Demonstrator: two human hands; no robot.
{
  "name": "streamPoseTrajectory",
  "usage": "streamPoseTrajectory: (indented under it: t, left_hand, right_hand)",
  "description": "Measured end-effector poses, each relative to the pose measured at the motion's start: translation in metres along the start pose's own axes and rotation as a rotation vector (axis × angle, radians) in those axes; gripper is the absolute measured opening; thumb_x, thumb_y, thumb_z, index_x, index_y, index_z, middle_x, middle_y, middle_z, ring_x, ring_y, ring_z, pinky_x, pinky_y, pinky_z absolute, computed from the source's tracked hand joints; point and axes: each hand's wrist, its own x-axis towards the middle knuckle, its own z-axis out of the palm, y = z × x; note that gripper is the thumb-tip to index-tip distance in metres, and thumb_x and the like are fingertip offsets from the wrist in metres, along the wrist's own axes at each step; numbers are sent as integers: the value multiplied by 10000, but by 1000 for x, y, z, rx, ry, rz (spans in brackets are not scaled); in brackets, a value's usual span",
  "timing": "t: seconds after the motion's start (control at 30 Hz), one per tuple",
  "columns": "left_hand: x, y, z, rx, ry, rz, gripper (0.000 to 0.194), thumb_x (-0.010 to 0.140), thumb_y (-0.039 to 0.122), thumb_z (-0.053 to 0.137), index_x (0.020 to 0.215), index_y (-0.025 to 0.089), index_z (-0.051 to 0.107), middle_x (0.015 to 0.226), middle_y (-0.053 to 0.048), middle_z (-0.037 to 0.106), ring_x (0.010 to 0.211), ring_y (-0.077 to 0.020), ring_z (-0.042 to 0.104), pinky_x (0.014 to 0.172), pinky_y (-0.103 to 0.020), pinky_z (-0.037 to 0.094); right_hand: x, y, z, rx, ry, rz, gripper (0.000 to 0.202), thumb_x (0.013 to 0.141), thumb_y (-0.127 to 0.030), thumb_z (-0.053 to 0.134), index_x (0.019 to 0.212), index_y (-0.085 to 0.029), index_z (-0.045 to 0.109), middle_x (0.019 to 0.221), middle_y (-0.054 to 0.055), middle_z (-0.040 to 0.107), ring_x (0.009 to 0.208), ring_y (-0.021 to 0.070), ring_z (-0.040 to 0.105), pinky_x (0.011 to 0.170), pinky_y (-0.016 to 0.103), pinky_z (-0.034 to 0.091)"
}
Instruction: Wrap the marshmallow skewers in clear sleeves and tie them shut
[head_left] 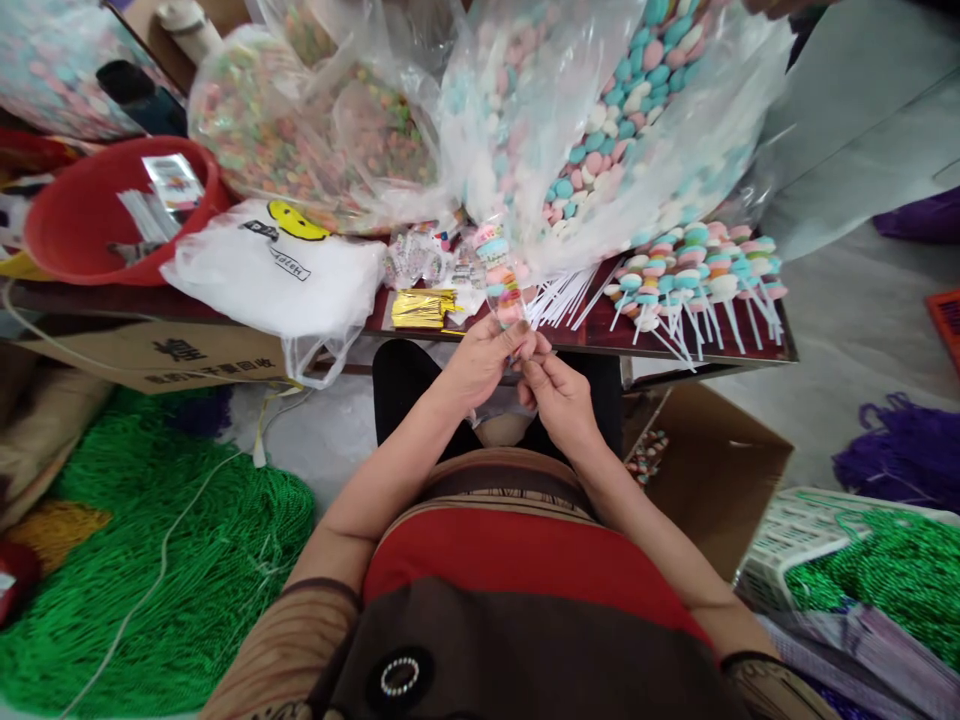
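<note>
The dark red table (598, 332) carries a red basin (60, 230) at left, then a white smiley-printed plastic bag (277, 275), a bundle of gold ties (420, 309), white sticks (561, 298) and piled candy skewers (694, 270) at right, clear candy bags (600, 150) behind

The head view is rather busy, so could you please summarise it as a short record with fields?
Left hand: grips the lower part of a wrapped candy skewer
Right hand: fingers at the skewer's lower end, grip unclear
Table, middle: gold ties, white sticks
Table, right: piled candy skewers
Table, left: red basin, white plastic bag
Table, back: clear bags of coloured sweets
Below, right: open cardboard box
</note>
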Motion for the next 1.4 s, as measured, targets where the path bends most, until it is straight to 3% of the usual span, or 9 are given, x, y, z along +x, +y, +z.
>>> streamPoseTrajectory:
  t: [0.2, 0.3, 0.4, 0.53, 0.7, 0.93, 1.07, 1.23, 1.4]
  left_hand:
    - [-5, -14, 0, 67, 6, -100, 550, 774, 650, 736, 970, 144, 647, 704, 5, 673, 456, -86, 556, 389, -204, 419]
    - [-4, -15, -5, 161, 69, -59, 510, 812, 651, 691, 871, 148, 636, 689, -4, 672, 563, -108, 610, 521, -229, 503]
    - [-4, -9, -8, 216, 82, -10, 415, 848, 575, 691, 817, 166, 627, 596, 24, 606, 700, -126, 647, 706, -254, 536]
    - [-11, -4, -4, 99, -162, -221, 422, 774, 557, 761, 802, 170, 595, 478, 93, 420, 501, -105, 535, 603, -276, 512]
    - [-21, -12, 7, 26, -381, -442, 298, 811, 432, 705, 827, 163, 578, 466, 125, 323, 400, -63, 349, 495, -256, 463]
    - [-23, -10, 10, 362, -103, -310, 52, 827, 249, 495, 823, 198, 503, 642, 27, 595, 529, -94, 543, 509, -224, 421]
    - [-24, -8, 11, 677, -55, -176, 189, 920, 302, 415, 774, 208, 491, 573, 58, 502, 504, -83, 441, 530, -231, 351]
    - [-25, -15, 7, 809, 15, 60, 182, 904, 308, 418, 753, 213, 450, 619, 58, 447, 582, -95, 373, 605, -256, 319]
    - [-22, -15, 4, 939, 51, 67, 283, 897, 347, 393, 652, 212, 430, 592, 39, 418, 593, -114, 372, 606, -284, 278]
  right_hand:
    - [2, -4, -1, -28, -47, 18, 531, 917, -699, 515, 708, -216, 582, 537, -28, 564, 462, 107, 500, 502, 251, 434]
    - [7, -8, -17, -166, -149, -24, 464, 917, -610, 580, 708, -203, 658, 572, -4, 632, 515, 124, 565, 550, 261, 473]
    - [16, -15, -35, -220, -16, -107, 273, 888, -482, 668, 905, -225, 757, 717, 9, 711, 635, 148, 626, 660, 300, 531]
    - [37, -30, -44, 53, 228, -223, 355, 899, -503, 662, 1194, -307, 688, 997, 34, 736, 766, 154, 673, 718, 323, 567]
    - [61, -48, -32, 220, 117, -157, 557, 873, -680, 621, 1305, -329, 595, 994, 43, 720, 888, 197, 715, 638, 291, 558]
    - [71, -40, -18, 220, 210, -149, 500, 933, -698, 501, 1202, -287, 598, 824, 12, 669, 652, 126, 646, 516, 248, 493]
    - [73, -35, -13, 240, 313, -119, 413, 957, -637, 493, 1138, -274, 576, 871, 24, 662, 657, 125, 625, 517, 257, 496]
    - [72, -31, -8, 211, 311, -139, 430, 946, -666, 485, 1133, -289, 576, 883, 31, 641, 638, 133, 601, 521, 281, 491]
    - [68, -31, -4, 203, 308, -107, 384, 959, -632, 489, 1127, -301, 591, 860, 14, 613, 596, 115, 543, 506, 264, 467]
